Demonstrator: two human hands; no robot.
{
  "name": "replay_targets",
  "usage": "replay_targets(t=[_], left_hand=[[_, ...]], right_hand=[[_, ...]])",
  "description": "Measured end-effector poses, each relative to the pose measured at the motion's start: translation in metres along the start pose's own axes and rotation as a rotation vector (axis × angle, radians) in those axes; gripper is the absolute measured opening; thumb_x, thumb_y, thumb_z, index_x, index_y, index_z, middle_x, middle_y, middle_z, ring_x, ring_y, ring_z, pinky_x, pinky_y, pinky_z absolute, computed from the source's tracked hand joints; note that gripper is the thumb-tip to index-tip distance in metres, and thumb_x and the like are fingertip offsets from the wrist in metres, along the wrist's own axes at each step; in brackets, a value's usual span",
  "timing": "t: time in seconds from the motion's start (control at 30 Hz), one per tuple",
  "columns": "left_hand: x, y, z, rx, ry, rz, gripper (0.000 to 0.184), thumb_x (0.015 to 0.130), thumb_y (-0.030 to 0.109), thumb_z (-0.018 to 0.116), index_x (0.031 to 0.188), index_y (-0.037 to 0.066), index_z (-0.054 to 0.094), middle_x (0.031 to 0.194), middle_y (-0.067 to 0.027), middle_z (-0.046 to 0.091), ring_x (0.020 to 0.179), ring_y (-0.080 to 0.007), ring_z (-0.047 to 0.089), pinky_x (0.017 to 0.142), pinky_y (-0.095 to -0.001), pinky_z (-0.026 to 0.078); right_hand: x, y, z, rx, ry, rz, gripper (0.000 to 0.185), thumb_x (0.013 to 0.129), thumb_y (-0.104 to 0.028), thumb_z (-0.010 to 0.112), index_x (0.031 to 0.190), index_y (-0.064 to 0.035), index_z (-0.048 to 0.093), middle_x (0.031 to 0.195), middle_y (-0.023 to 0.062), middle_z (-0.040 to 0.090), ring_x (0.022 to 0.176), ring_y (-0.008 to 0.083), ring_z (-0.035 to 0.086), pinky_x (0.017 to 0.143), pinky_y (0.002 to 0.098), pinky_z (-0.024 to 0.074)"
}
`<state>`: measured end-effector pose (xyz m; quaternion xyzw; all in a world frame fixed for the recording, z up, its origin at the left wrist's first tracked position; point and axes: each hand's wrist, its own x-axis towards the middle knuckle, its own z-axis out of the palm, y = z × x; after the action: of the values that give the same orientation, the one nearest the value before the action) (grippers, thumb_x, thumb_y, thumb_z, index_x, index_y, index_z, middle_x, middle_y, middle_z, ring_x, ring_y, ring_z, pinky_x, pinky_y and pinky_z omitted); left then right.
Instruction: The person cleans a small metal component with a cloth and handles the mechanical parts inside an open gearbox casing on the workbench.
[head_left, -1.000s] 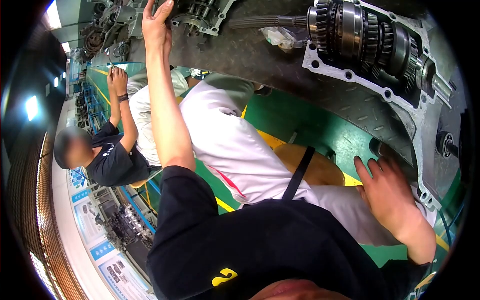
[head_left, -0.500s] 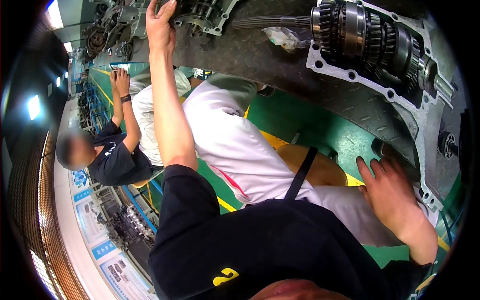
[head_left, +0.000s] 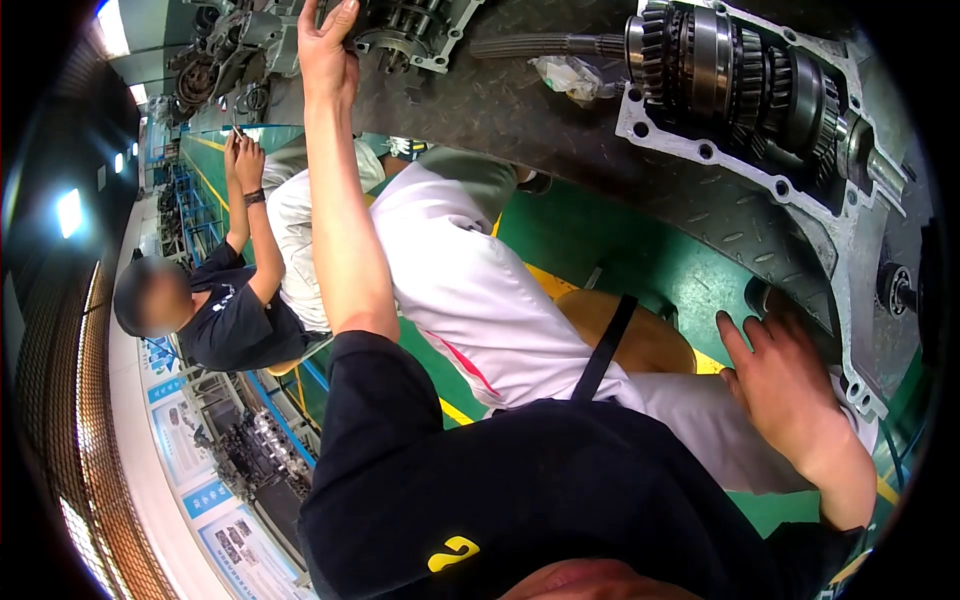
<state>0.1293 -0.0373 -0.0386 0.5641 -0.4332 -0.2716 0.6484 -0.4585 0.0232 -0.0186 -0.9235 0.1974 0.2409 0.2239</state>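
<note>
My left hand (head_left: 328, 50) is stretched out to the top edge. Its thumb and fingers curl around something dark that I cannot make out, and the fingertips are cut off by the frame. Right beside it lies an open metal housing with shafts (head_left: 400, 35). My right hand (head_left: 785, 385) hangs over my thigh by the bench edge, open, fingers apart, holding nothing. Above it stands a gearbox housing (head_left: 755, 175) with a gear set (head_left: 735, 80) inside. A splined shaft (head_left: 550, 45) extends leftward from the gears.
A crumpled clear plastic bag (head_left: 568, 76) lies on the tread-plate bench (head_left: 470, 110). A bearing on a shaft (head_left: 893, 288) sits at far right. Another person (head_left: 235, 320) sits to the left, both hands raised around a small object. Under the bench is a brown stool (head_left: 640, 345).
The view has shifted very slightly. Both of my hands keep their places and grip. A thin object now shows above the other person's hands.
</note>
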Motion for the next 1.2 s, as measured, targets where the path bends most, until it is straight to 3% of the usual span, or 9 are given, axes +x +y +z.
replay_targets(t=[0.23, 0.3, 0.33, 0.4, 0.5, 1.2], left_hand=[[0.0, 0.005, 0.001, -0.024, -0.077, -0.078, 0.069, 0.089, 0.005, 0.073, 0.146, 0.0, 0.033, 0.118, -0.0164, 0.066, 0.107, -0.0219, 0.064, 0.096, -0.0351, 0.051], [-0.011, 0.008, 0.018, -0.01, 0.033, -0.047, 0.051, 0.092, 0.008, 0.07, 0.136, -0.001, 0.048, 0.116, -0.0141, 0.068, 0.106, -0.0212, 0.065, 0.096, -0.0355, 0.05], [-0.009, 0.008, 0.017, -0.011, 0.031, -0.05, 0.051, 0.092, 0.008, 0.07, 0.136, -0.001, 0.048, 0.116, -0.0141, 0.068, 0.106, -0.0212, 0.065, 0.096, -0.0355, 0.05], [-0.007, 0.007, 0.009, -0.065, -0.045, -0.161, 0.031, 0.094, 0.012, 0.067, 0.122, -0.001, 0.062, 0.113, -0.0109, 0.07, 0.106, -0.02, 0.065, 0.096, -0.0351, 0.05], [-0.006, 0.005, 0.006, -0.03, -0.012, -0.162, 0.023, 0.096, 0.015, 0.065, 0.113, -0.001, 0.067, 0.114, -0.0095, 0.07, 0.105, -0.0193, 0.065, 0.096, -0.0345, 0.049], [-0.005, 0.004, 0.009, -0.053, 0.002, -0.138, 0.028, 0.097, 0.013, 0.063, 0.119, -0.004, 0.064, 0.115, -0.0119, 0.07, 0.106, -0.0206, 0.065, 0.097, -0.0347, 0.048]], right_hand=[[0.0, -0.001, 0.002, -0.02, 0.017, -0.007, 0.047, 0.095, -0.023, 0.056, 0.138, -0.0037, 0.048, 0.111, 0.0148, 0.063, 0.113, 0.0306, 0.058, 0.115, 0.0467, 0.0313], [-0.001, -0.001, 0.002, -0.018, 0.033, -0.003, 0.047, 0.095, -0.023, 0.056, 0.137, -0.0037, 0.049, 0.111, 0.0149, 0.063, 0.113, 0.0307, 0.058, 0.115, 0.0467, 0.0314], [-0.001, -0.001, 0.002, -0.015, 0.032, -0.001, 0.047, 0.095, -0.023, 0.056, 0.137, -0.0037, 0.049, 0.111, 0.0149, 0.063, 0.113, 0.0307, 0.058, 0.115, 0.0467, 0.0314], [0.0, -0.001, 0.001, -0.005, 0.022, -0.011, 0.047, 0.094, -0.023, 0.056, 0.137, -0.0035, 0.049, 0.11, 0.0149, 0.064, 0.112, 0.0307, 0.058, 0.115, 0.0466, 0.0312], [0.0, 0.0, 0.003, 0.006, 0.028, -0.008, 0.047, 0.094, -0.022, 0.057, 0.136, -0.0034, 0.049, 0.109, 0.0148, 0.064, 0.111, 0.0307, 0.058, 0.115, 0.0466, 0.0309], [0.001, 0.0, 0.003, -0.001, 0.019, 0.0, 0.049, 0.093, -0.023, 0.058, 0.136, -0.0032, 0.048, 0.109, 0.0145, 0.063, 0.113, 0.0297, 0.057, 0.114, 0.0467, 0.0315]])
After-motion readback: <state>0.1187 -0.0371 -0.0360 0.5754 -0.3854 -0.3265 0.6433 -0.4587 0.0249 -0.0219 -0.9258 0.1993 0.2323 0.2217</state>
